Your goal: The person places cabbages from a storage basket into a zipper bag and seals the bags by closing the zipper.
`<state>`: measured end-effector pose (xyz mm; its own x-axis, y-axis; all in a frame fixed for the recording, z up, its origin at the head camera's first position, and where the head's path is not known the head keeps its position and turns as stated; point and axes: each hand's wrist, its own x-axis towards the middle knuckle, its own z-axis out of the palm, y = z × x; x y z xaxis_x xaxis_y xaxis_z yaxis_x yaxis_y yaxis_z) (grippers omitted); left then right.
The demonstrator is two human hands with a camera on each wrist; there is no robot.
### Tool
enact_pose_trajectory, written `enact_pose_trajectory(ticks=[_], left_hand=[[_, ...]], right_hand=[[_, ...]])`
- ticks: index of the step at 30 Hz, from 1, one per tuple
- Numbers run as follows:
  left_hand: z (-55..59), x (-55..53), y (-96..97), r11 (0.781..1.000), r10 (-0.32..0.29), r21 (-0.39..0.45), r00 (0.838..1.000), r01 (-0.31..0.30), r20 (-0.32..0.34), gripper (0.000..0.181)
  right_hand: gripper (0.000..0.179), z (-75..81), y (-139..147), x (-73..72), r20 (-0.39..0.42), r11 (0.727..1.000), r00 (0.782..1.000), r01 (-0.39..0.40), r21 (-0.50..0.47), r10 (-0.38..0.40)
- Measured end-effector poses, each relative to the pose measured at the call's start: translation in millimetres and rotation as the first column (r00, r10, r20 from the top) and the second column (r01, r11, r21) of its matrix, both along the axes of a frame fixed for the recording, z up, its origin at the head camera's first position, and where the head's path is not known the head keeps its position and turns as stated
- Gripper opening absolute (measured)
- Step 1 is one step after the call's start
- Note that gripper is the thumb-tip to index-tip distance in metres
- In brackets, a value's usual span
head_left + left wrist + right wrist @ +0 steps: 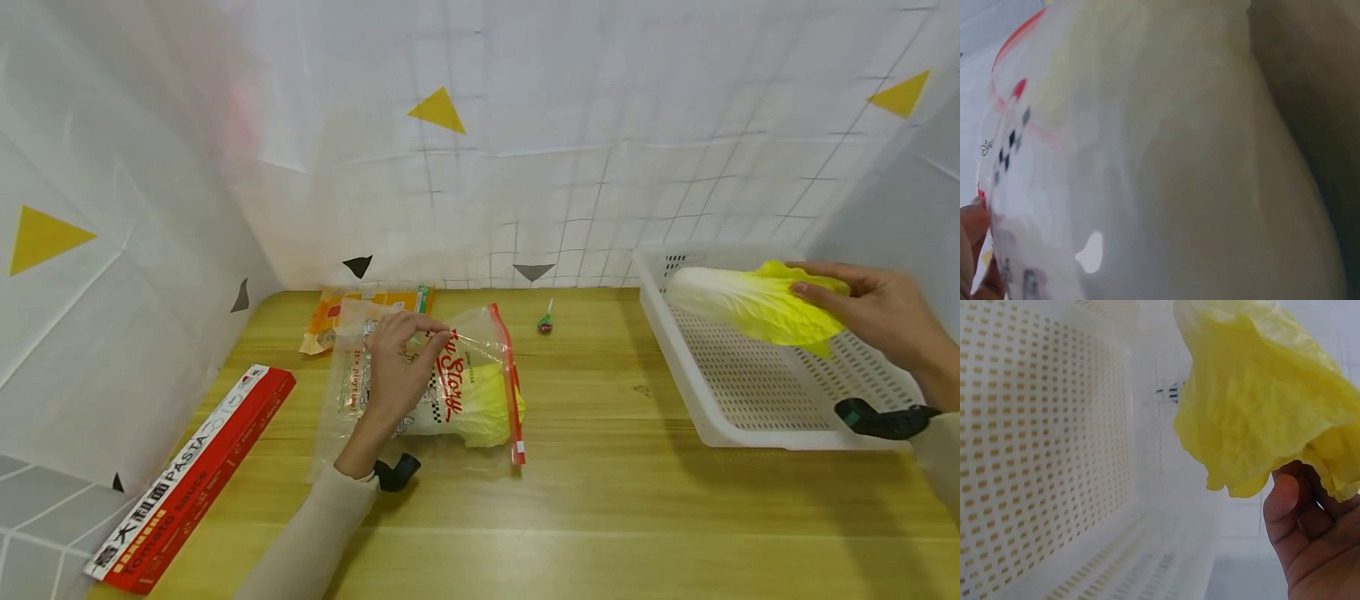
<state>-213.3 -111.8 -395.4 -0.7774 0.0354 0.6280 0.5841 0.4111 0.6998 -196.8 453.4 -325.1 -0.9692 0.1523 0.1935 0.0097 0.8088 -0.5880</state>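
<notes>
My right hand (pixel 877 308) grips a napa cabbage (pixel 750 304) by its yellow leafy end, its white stalk pointing left, above a white perforated basket (pixel 690 392). The right wrist view shows the cabbage's ruffled leaves (pixel 1254 406) with thumb and fingers at their edge. On the left, my left hand (pixel 401 358) pinches the film of a clear printed zip bag (pixel 450 375) between thumb and fingertips. Inside that bag lies another cabbage (pixel 487 404), leaves toward the red zip edge. The bag's film (pixel 1147 156) fills most of the left wrist view.
A red pasta box (pixel 198 475) lies slanted at the left. Behind the bag is an orange packet (pixel 322 321), partly covered by it. A lollipop (pixel 546 323) lies between bag and basket on the wooden table (pixel 585 500). White sheeting (pixel 540 200) walls the back and sides.
</notes>
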Motion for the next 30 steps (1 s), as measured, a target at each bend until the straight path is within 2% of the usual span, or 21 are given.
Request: enact_pose_trajectory(ticks=[2,14,20,30], left_hand=[[0.8,0.2,-0.8,1.0,-0.002,0.0,1.0,0.002,0.003,0.009],[6.8,-2.2,-8.4,0.999,-0.02,0.03,1.0,0.019,0.015,0.01],[6.8,-1.9,-8.0,0.999,-0.022,0.033,1.0,0.021,0.005,0.009],[6.3,-1.5,-6.0,0.998,-0.043,0.036,0.999,0.044,-0.027,0.007]], right_hand=[[0.058,1.9,-5.0,-0.3,-0.017,1.0,1.0,-0.002,0.0,0.002],[0.04,8.5,-16.0,-2.3,-0.091,0.988,0.995,-0.055,-0.141,0.042],[0.039,11.5,-25.3,-1.9,-0.107,0.987,0.993,-0.07,-0.148,0.054],[0.034,17.7,-58.1,-4.4,-0.1,0.971,0.982,-0.177,-0.162,0.163]])
